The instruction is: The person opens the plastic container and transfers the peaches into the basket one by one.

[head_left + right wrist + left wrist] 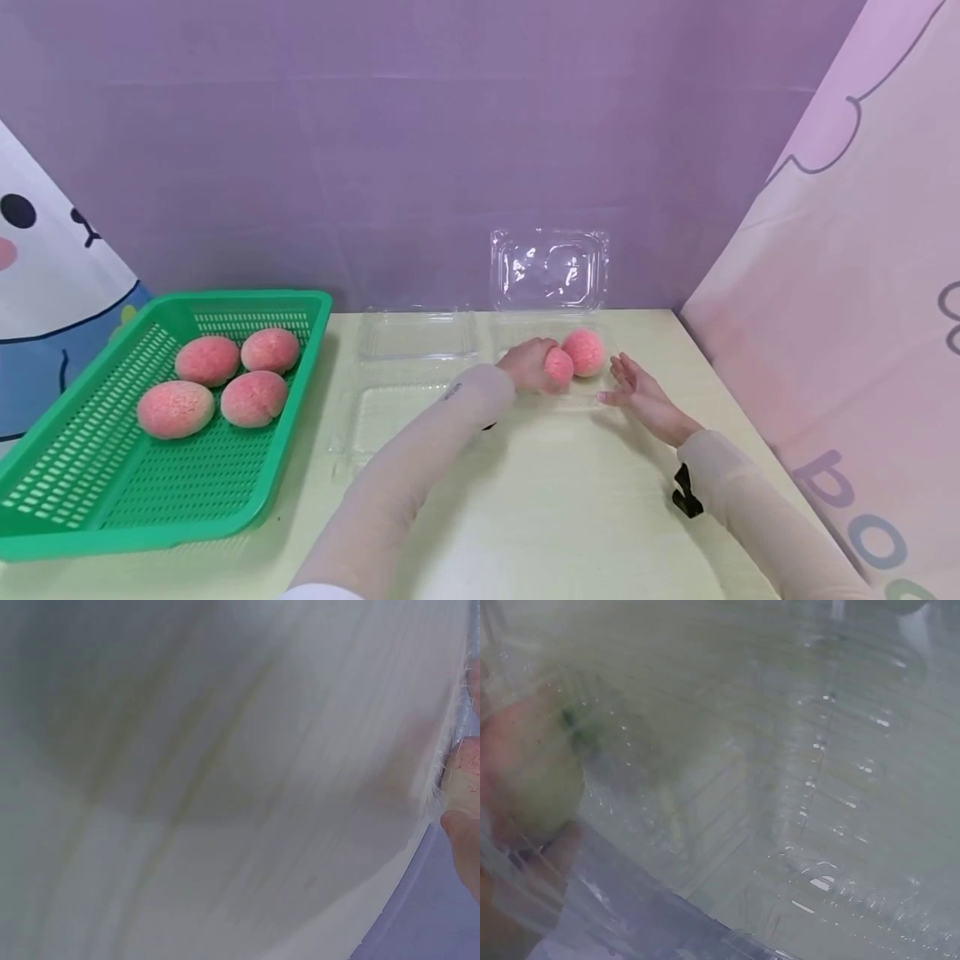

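In the head view my left hand (528, 364) grips a pink peach (558, 367) over the tray of a clear plastic clamshell box (550, 272). Right beside it, inside that tray, sits a second peach (585, 352). The left wrist view gives the held peach (536, 769) at its left edge, blurred, pink and yellowish green, with clear plastic in front. My right hand (643, 398) is at the tray's right side, fingers extended and holding nothing. At the right edge of the right wrist view, a fingertip (459, 834) is close to a peach (463, 778).
A green basket (321, 333) on the left holds several peaches (207, 361). Another clear clamshell box (417, 335) lies opened flat between basket and left arm. A purple cloth (420, 167) hangs behind the pale table (555, 517), and a printed cloth (847, 333) stands at the right.
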{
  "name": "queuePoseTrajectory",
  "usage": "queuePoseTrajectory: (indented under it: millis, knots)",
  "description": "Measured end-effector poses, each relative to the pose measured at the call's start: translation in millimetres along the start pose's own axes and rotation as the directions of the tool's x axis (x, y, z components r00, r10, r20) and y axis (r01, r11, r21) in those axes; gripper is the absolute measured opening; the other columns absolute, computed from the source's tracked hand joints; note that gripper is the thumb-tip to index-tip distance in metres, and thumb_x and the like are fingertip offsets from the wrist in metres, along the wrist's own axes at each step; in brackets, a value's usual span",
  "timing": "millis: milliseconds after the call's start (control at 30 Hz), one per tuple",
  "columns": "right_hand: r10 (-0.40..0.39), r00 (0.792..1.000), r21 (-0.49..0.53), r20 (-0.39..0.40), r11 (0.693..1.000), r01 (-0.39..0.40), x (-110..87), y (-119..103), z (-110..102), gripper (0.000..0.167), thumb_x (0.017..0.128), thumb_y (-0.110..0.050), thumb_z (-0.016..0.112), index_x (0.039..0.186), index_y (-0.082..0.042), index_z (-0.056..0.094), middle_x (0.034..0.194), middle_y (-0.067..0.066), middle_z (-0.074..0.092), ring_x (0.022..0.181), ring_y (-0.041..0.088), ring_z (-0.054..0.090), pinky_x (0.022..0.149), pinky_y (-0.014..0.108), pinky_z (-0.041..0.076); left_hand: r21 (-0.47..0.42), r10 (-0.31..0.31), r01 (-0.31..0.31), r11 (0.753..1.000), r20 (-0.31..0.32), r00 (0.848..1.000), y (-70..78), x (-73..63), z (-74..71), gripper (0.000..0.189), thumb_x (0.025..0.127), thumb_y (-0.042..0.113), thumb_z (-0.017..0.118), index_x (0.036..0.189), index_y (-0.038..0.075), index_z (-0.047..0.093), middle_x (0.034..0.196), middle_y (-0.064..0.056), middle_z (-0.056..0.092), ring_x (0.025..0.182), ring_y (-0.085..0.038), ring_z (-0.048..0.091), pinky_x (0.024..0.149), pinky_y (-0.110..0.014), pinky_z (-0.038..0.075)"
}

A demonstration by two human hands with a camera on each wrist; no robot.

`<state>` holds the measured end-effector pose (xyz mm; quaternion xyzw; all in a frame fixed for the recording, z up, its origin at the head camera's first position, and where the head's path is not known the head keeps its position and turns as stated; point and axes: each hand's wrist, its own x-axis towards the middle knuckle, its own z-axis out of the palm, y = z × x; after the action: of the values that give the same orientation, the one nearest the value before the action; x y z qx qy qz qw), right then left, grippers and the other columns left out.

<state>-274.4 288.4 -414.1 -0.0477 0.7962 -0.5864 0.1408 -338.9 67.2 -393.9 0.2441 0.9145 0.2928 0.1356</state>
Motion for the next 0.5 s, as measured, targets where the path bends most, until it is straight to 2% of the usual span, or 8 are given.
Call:
queuePoseTrajectory:
  millis: [233, 500]
  knots:
    - [0.007, 1.0, 0.002, 0.0, 1.0, -0.007, -0.3, -0.1, 0.1, 0.095, 0.086, -0.014, 0.061, 0.144, -0.003, -0.015, 0.153, 0.015, -0.006, 0.14, 0.033, -0.002, 0.113, 0.05, 0.006, 0.07, -0.051, 0.05, 0.996, 0.015, 0.999, -2.6, -4.1, -2.0, 0.083, 0.073, 0.03, 0.075, 0.141, 0.011, 0.033, 0.142, -0.006, 0.04, 0.13, -0.024, 0.039, 0.106, -0.041, 0.035]
    - [0.007, 1.0, 0.006, -0.005, 1.0, -0.007, -0.4, 0.1, 1.2, 0.095, 0.087, -0.013, 0.06, 0.144, -0.003, -0.014, 0.153, 0.015, -0.006, 0.14, 0.033, -0.002, 0.113, 0.05, 0.005, 0.098, -0.049, 0.048, 0.994, 0.01, 0.999, -6.8, 1.8, 3.7, 0.085, 0.073, 0.035, 0.074, 0.142, 0.013, 0.031, 0.14, -0.005, 0.042, 0.126, -0.024, 0.043, 0.103, -0.04, 0.038]
